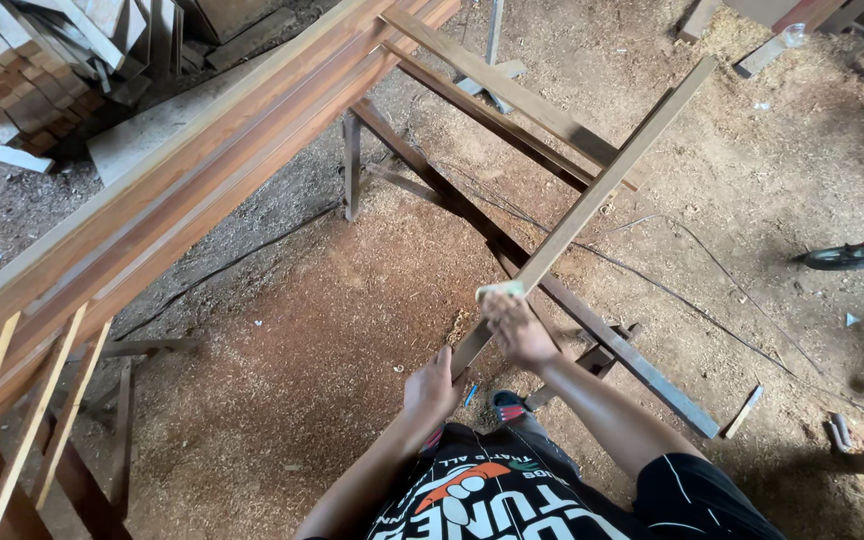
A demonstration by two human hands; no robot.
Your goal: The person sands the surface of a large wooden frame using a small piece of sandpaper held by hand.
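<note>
Over the sawdust floor (282, 360), a long wooden strip (602, 185) runs diagonally from the person's waist up toward the top right, its far end crossing a slanted batten (497, 85) of the trestle. Left hand (430, 385) curls closed around the strip's near end, while the right hand (517, 330) presses a small pale pad (501, 291) flat onto the strip. Stacked planks (182, 190) hem in the left side; open floor lies to the right, up to a small wheel (852, 255)
</note>
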